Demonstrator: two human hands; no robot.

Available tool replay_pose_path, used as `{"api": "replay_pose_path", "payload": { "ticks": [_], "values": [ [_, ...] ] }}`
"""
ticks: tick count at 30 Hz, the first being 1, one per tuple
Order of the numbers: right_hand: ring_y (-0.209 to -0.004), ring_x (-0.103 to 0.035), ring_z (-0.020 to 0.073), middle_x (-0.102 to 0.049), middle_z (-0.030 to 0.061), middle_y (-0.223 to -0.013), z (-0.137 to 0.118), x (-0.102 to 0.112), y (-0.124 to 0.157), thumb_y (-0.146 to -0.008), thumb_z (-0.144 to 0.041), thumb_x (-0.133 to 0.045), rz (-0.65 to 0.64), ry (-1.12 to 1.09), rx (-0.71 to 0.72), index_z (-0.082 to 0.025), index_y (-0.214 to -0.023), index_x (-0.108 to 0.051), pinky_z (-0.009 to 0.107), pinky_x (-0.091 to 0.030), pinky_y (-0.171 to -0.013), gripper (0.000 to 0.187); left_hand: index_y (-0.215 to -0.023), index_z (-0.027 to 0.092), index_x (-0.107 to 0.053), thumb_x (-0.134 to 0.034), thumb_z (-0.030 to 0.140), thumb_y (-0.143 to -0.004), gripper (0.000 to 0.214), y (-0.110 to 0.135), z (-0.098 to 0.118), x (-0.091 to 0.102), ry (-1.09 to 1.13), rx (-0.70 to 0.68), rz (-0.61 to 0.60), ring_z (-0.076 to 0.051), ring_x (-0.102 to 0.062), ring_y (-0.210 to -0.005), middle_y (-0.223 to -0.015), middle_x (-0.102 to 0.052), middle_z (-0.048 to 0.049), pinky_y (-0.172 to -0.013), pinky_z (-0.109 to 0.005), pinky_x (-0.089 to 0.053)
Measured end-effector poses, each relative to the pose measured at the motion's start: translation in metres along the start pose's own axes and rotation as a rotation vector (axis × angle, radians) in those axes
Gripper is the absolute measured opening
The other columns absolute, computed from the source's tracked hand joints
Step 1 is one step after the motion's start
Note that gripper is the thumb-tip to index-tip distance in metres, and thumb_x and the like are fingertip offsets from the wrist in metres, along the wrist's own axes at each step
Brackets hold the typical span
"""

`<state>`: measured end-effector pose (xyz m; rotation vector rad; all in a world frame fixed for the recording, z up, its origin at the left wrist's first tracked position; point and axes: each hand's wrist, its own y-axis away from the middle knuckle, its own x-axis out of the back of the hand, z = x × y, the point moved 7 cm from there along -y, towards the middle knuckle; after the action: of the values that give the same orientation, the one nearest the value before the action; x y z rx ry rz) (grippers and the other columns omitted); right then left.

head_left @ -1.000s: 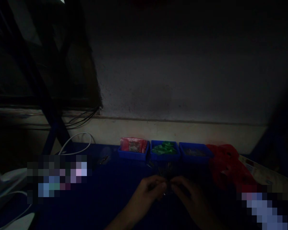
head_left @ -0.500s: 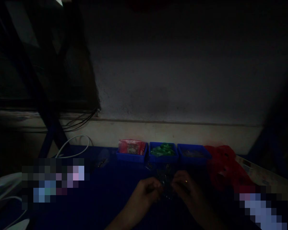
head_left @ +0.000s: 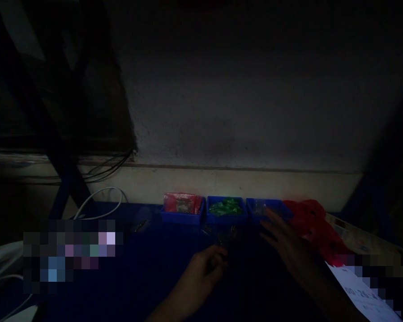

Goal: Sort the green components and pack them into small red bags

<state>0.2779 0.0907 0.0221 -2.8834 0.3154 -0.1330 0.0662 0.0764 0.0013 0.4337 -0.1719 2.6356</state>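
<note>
The scene is very dark. My left hand (head_left: 204,273) rests on the blue table (head_left: 137,281) with its fingers curled, pinching something small that I cannot make out. My right hand (head_left: 285,243) is stretched forward with its fingers apart, its tips just short of the right blue bin (head_left: 267,208). Three small blue bins stand in a row by the wall: the left bin (head_left: 181,217) holds red packets (head_left: 181,202), the middle bin (head_left: 226,217) holds green pieces (head_left: 225,206). A faint clear item (head_left: 226,237) lies on the table between my hands and the bins.
A crumpled red bag (head_left: 314,226) lies right of the bins. White cables (head_left: 102,201) loop at the left near a dark frame leg (head_left: 62,188). A white printed sheet (head_left: 362,293) lies at the lower right. The wall closes off the back of the table.
My right hand has left my left hand, opened, and reached forward and right toward the right bin. My left hand has stayed almost in place.
</note>
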Motion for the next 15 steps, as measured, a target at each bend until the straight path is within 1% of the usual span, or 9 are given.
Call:
{"api": "replay_pose_path", "payload": {
  "ticks": [1, 2, 3, 5, 8, 9, 11, 13, 15],
  "values": [
    [-0.114, -0.052, 0.0272, -0.045, 0.0082, -0.137, 0.002, 0.000, -0.002, -0.077, -0.053, -0.051, -0.027, -0.018, -0.013, -0.029, -0.125, -0.048, 0.040, -0.051, -0.081, 0.054, -0.098, 0.013, -0.058, -0.049, 0.022, -0.081, 0.021, 0.001, 0.001, 0.000, -0.034, -0.003, -0.007, -0.012, -0.046, -0.063, -0.068, -0.050, 0.0026, -0.058, -0.022, -0.035],
    [-0.116, -0.051, 0.0278, -0.044, 0.0093, -0.137, 0.005, -0.002, -0.002, -0.077, -0.052, -0.053, -0.059, -0.008, -0.035, -0.029, -0.128, -0.045, 0.042, -0.050, -0.084, 0.057, -0.098, 0.013, -0.058, -0.048, 0.020, -0.081, 0.020, 0.001, 0.002, 0.000, -0.061, -0.004, -0.009, -0.012, -0.047, -0.063, -0.069, -0.051, 0.0023, -0.058, -0.022, -0.035],
    [-0.116, -0.051, 0.0279, -0.048, 0.0108, -0.135, 0.009, -0.006, -0.001, -0.076, -0.048, -0.054, -0.093, 0.042, -0.064, -0.027, -0.128, -0.045, 0.044, -0.048, -0.086, 0.057, -0.097, 0.014, -0.058, -0.048, 0.019, -0.081, 0.020, 0.001, 0.003, 0.000, -0.086, -0.005, -0.008, -0.013, -0.048, -0.064, -0.070, -0.053, 0.0018, -0.058, -0.022, -0.036],
    [-0.114, -0.052, 0.0276, -0.057, 0.0125, -0.125, 0.014, -0.017, 0.004, -0.076, -0.040, -0.056, -0.136, 0.223, -0.082, -0.021, -0.123, -0.052, 0.046, -0.044, -0.092, 0.050, -0.094, 0.015, -0.059, -0.047, 0.016, -0.081, 0.018, 0.000, 0.004, 0.002, -0.142, -0.021, 0.004, -0.014, -0.053, -0.068, -0.075, -0.057, -0.0003, -0.062, -0.023, -0.039],
    [-0.115, -0.051, 0.0251, -0.059, 0.0103, -0.122, 0.013, -0.043, 0.020, -0.077, -0.029, -0.054, -0.271, 0.510, 0.064, -0.019, -0.111, -0.063, 0.044, -0.035, -0.101, 0.036, -0.090, 0.017, -0.061, -0.049, 0.012, -0.079, 0.018, 0.000, 0.007, 0.008, -0.267, -0.100, 0.087, -0.019, -0.055, -0.087, -0.091, -0.061, -0.0045, -0.079, -0.029, -0.042],
    [-0.116, -0.050, 0.0249, -0.058, 0.0096, -0.124, 0.013, -0.051, 0.026, -0.078, -0.027, -0.054, -0.314, 0.593, 0.098, -0.020, -0.111, -0.063, 0.044, -0.035, -0.102, 0.035, -0.091, 0.017, -0.062, -0.049, 0.012, -0.078, 0.019, 0.000, 0.007, 0.012, -0.309, -0.125, 0.131, -0.021, -0.054, -0.093, -0.096, -0.060, -0.0056, -0.084, -0.031, -0.041],
    [-0.118, -0.048, 0.0264, -0.055, 0.0090, -0.128, 0.016, -0.061, 0.037, -0.079, -0.026, -0.054, -0.398, 0.716, 0.116, -0.022, -0.112, -0.063, 0.045, -0.034, -0.102, 0.035, -0.095, 0.019, -0.062, -0.049, 0.013, -0.079, 0.021, 0.001, 0.006, 0.018, -0.382, -0.155, 0.204, -0.022, -0.051, -0.101, -0.102, -0.059, -0.0068, -0.090, -0.034, -0.039],
    [-0.119, -0.047, 0.0274, -0.053, 0.0089, -0.130, 0.018, -0.066, 0.044, -0.080, -0.027, -0.054, -0.460, 0.780, 0.110, -0.024, -0.113, -0.063, 0.046, -0.035, -0.101, 0.035, -0.099, 0.020, -0.062, -0.049, 0.013, -0.080, 0.024, 0.001, 0.003, 0.019, -0.448, -0.171, 0.201, -0.022, -0.050, -0.105, -0.109, -0.057, -0.0076, -0.093, -0.035, -0.039],
    [-0.119, -0.048, 0.0277, -0.053, 0.0091, -0.130, 0.018, -0.067, 0.047, -0.080, -0.028, -0.053, -0.489, 0.807, 0.113, -0.024, -0.114, -0.063, 0.046, -0.036, -0.101, 0.035, -0.101, 0.021, -0.063, -0.050, 0.013, -0.080, 0.026, 0.001, -0.001, 0.015, -0.533, -0.188, 0.145, -0.023, -0.047, -0.113, -0.119, -0.053, -0.0087, -0.097, -0.037, -0.038]
  ]
}}
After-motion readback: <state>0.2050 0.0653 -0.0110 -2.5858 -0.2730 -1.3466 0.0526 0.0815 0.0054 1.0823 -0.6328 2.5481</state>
